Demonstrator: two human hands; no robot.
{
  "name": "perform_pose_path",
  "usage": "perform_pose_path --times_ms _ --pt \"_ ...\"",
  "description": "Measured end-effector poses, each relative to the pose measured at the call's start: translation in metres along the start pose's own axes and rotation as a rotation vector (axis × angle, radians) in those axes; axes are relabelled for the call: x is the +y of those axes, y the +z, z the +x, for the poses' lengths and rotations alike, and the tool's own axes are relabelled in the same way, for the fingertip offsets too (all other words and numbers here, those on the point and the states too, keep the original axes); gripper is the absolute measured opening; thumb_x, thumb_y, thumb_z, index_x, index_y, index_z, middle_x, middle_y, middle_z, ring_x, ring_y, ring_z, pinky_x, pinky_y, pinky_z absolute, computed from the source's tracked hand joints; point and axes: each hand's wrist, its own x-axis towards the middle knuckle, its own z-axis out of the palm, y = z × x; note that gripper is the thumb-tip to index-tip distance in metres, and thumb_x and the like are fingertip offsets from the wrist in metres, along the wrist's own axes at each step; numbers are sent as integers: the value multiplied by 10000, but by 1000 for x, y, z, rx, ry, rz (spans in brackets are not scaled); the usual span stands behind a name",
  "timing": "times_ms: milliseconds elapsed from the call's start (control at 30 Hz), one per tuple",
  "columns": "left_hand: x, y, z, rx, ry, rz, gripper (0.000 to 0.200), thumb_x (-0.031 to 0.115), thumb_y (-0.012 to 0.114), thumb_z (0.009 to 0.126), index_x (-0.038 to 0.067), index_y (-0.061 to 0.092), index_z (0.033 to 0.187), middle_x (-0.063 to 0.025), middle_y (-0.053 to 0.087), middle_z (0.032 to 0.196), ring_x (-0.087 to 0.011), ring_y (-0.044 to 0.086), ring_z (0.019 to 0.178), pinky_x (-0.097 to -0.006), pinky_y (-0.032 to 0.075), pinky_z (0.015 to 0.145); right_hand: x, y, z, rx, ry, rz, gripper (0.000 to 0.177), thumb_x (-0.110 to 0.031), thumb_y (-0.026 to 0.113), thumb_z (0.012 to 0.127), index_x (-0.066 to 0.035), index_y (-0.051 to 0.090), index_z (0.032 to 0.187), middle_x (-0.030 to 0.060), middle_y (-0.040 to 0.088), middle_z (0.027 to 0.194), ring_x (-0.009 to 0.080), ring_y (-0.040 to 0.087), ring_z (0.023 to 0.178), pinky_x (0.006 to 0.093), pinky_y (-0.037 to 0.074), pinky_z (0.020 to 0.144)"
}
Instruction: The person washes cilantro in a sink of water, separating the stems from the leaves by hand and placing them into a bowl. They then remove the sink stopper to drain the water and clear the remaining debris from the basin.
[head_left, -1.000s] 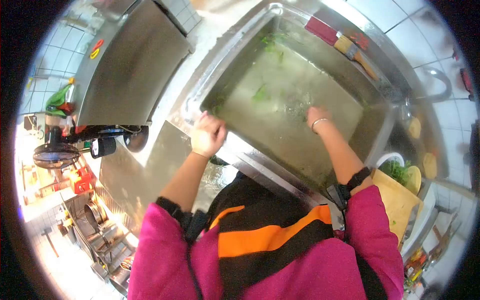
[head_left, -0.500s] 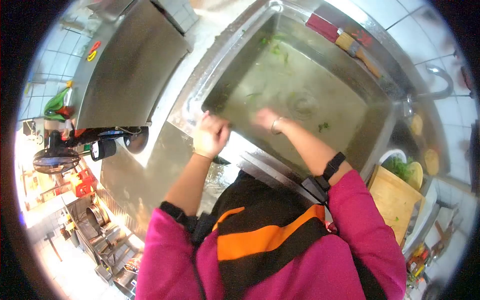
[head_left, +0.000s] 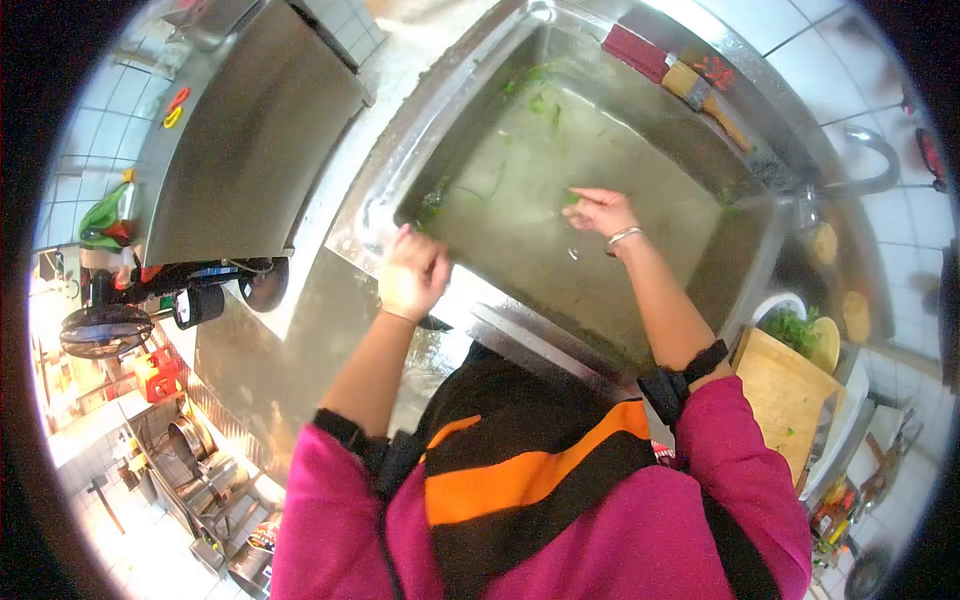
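Observation:
My right hand [head_left: 603,212], with a bracelet at the wrist, is over the water in the metal sink [head_left: 640,385]. Its fingertips are pinched on a small green leaf [head_left: 572,197]. My left hand [head_left: 413,272] is at the sink's near left corner, fingers curled in. Whatever it holds, if anything, is hidden. More green leaf scraps [head_left: 540,100] float in the cloudy water towards the far left corner. Other green bits [head_left: 432,198] lie along the left wall, close to my left hand.
A wooden-handled brush [head_left: 690,85] and a dark red block [head_left: 637,53] lie on the sink's far ledge. The tap [head_left: 870,165] is at right. A cutting board [head_left: 785,400] and a bowl of greens [head_left: 790,328] stand to my right. A steel counter [head_left: 255,140] is at left.
My right hand has moved right and slightly up over the water, now with a green leaf in its fingertips. A dark green bit that floated near the sink's middle no longer shows. My left hand barely moved.

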Motion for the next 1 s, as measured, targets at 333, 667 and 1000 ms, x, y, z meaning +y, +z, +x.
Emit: perform_pose_path --times_ms 333,667,1000 --pt "-3 4 -1 84 52 21 53 65 535 626 90 561 664 -57 544 656 -209 536 668 -364 368 848 -41 -6 -37 -802 -39 962 547 -374 284 833 15 264 1218 171 389 1185 248 429 1029 337 383 792" --pt "-3 4 -1 87 53 41 49 69 524 635 94 561 654 -49 541 646 -208 532 652 -359 374 844 -57 -1 -67 -680 -264 610 473 -205 357 825 27 250 1223 192 367 1198 261 443 1026 325 400 768" --pt "-7 3 -3 67 73 30 53 71 512 658 54 556 680 -105 546 671 -251 527 675 -386 366 844 -43 -5 -76 -326 -193 -145 288 -237 408 807 -38 509 990 135 555 918 229 537 802 306 431 682"
